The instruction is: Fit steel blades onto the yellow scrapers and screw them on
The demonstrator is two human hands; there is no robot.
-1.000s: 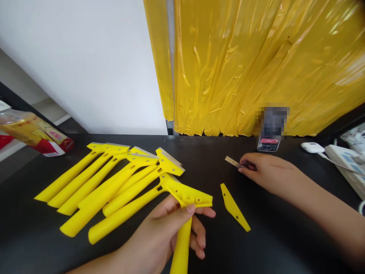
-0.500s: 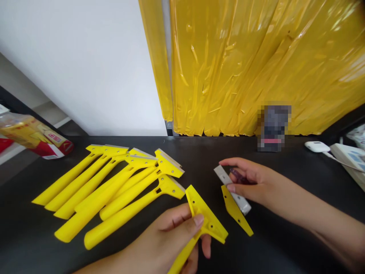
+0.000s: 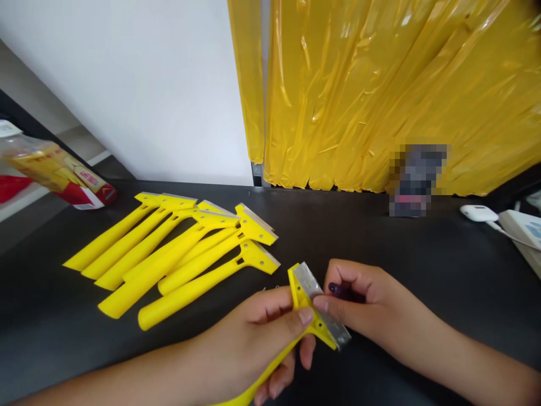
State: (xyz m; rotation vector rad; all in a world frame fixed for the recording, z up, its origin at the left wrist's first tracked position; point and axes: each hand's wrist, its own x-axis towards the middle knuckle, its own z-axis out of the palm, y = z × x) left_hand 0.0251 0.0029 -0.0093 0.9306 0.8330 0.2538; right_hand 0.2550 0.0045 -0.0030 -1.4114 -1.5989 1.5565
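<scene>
My left hand (image 3: 270, 332) is closed around the neck of a yellow scraper (image 3: 262, 383), thumb pressed on its wide head. Two small holes show in that head. A thin grey metal blade (image 3: 305, 277) lies along the head's outer edge. My right hand (image 3: 359, 293) pinches this blade between thumb and fingers against the head. A dark purple rod-like piece (image 3: 338, 291) is tucked in the curled fingers of the same hand; most of it is hidden. To the left lies a group of several yellow scrapers (image 3: 156, 265) with blades fitted and screws in their heads.
The black table (image 3: 338, 231) carries a bottle with a red and yellow label (image 3: 71, 175) at the left. A pixelated dark object (image 3: 416, 180) stands before the yellow plastic sheeting (image 3: 359, 96). At the right are a white case (image 3: 479, 213) and a white box with a cable (image 3: 524, 231).
My right hand has moved left and brought the blade onto the scraper head. The loose yellow plate seen below the blade earlier is out of sight. The view has shifted slightly.
</scene>
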